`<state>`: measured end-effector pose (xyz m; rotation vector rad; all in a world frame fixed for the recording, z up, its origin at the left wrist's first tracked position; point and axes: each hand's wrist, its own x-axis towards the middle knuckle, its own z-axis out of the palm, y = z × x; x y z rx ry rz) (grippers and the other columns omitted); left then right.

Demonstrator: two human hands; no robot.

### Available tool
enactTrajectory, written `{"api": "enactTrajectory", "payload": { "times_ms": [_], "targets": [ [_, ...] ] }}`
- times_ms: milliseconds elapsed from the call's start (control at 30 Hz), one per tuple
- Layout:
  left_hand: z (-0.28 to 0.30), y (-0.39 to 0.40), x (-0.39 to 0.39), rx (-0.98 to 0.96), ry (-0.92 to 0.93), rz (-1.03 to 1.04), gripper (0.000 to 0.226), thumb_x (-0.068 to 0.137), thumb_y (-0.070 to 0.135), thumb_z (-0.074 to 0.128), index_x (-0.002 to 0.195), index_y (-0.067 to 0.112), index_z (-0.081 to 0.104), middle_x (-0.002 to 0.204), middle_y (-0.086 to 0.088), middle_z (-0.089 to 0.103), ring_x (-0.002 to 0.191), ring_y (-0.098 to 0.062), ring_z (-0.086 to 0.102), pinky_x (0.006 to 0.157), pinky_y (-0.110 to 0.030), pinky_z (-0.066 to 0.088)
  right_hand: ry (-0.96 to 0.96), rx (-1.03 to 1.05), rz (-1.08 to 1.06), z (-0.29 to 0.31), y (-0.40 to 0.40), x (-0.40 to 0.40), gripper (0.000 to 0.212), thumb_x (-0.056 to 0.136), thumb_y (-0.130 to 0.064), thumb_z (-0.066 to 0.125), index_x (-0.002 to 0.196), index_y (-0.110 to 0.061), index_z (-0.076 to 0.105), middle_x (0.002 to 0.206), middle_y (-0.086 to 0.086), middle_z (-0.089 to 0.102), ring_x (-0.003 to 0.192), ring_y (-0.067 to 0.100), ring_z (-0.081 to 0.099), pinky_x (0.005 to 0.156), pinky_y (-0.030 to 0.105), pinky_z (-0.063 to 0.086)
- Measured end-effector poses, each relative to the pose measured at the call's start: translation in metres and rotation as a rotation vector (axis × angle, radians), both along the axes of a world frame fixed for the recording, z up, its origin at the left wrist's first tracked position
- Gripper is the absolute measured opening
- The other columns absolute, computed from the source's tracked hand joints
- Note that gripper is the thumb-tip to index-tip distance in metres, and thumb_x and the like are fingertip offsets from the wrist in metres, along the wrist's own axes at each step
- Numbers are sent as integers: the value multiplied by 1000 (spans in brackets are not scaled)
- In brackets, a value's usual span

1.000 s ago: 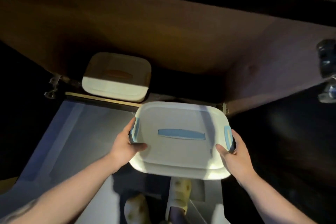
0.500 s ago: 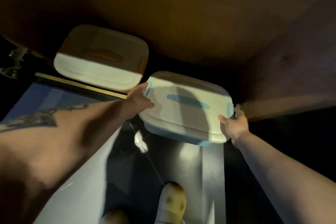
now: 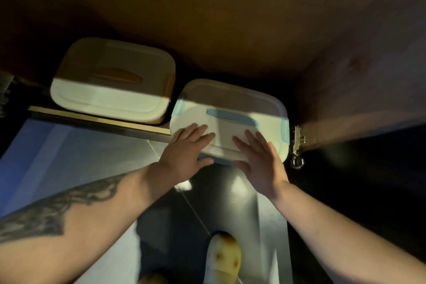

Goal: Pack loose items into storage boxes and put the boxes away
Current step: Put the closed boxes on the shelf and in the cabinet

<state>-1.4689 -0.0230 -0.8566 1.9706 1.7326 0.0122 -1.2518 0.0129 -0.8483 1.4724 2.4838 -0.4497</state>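
Observation:
A white storage box with a blue handle and blue clips (image 3: 230, 104) sits partly inside a low dark cabinet, its near edge still sticking out over the floor. My left hand (image 3: 186, 152) lies flat on the near left of its lid, fingers straight. My right hand (image 3: 260, 159) lies flat on the near right of the lid, thumb at the front edge. A second white box with an orange handle (image 3: 110, 85) stands inside the cabinet to the left, close beside the blue one.
The cabinet's brown wooden back and right wall (image 3: 345, 76) enclose the boxes. A metal hinge (image 3: 297, 143) hangs at the right wall's front edge. The cabinet's front sill (image 3: 92, 120) runs along the left. My shoe (image 3: 222, 258) stands on the shiny floor below.
The blue-handled box went from held at its side clips in front of the cabinet to resting inside it. Both hands left the clips and now press flat on the lid's near edge.

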Motion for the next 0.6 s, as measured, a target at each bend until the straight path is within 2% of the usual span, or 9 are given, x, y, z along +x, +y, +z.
{"api": "enactTrajectory", "payload": {
  "times_ms": [33,67,167,267,600],
  "targets": [
    [-2,5,0,10,14,19,63,92,49,46,148,32,22,159,6,11,147,-16,3,117,-33,4,-49,-44,-10,1,7,2,65,90,-61,10,151,-40,12,162,-3,6,149,22,3,120,42,8],
    [-2,12,2,14,17,36,60,94,44,47,148,32,23,159,6,12,147,-16,5,117,-32,6,-46,-110,-36,-2,15,3,58,96,-56,19,151,-41,8,162,-4,1,149,21,-2,120,42,8],
    [-5,30,6,3,27,69,58,95,34,49,148,31,24,159,5,14,146,-18,7,117,-35,10,-41,-168,-69,1,34,-5,61,99,-39,43,152,-40,12,162,-3,0,149,25,-1,119,46,15],
    [-9,41,3,3,53,82,57,96,30,49,148,31,24,159,4,14,146,-19,7,117,-36,9,-39,-132,-92,-1,41,-18,63,99,-34,46,152,-37,13,162,-1,2,149,28,2,117,48,18],
    [-9,57,-5,24,77,60,58,97,32,47,149,31,22,159,3,13,147,-19,8,118,-37,12,-22,-42,-135,-14,51,-26,65,98,-31,48,152,-38,12,162,-3,1,148,29,2,117,52,14]
  ]
}}
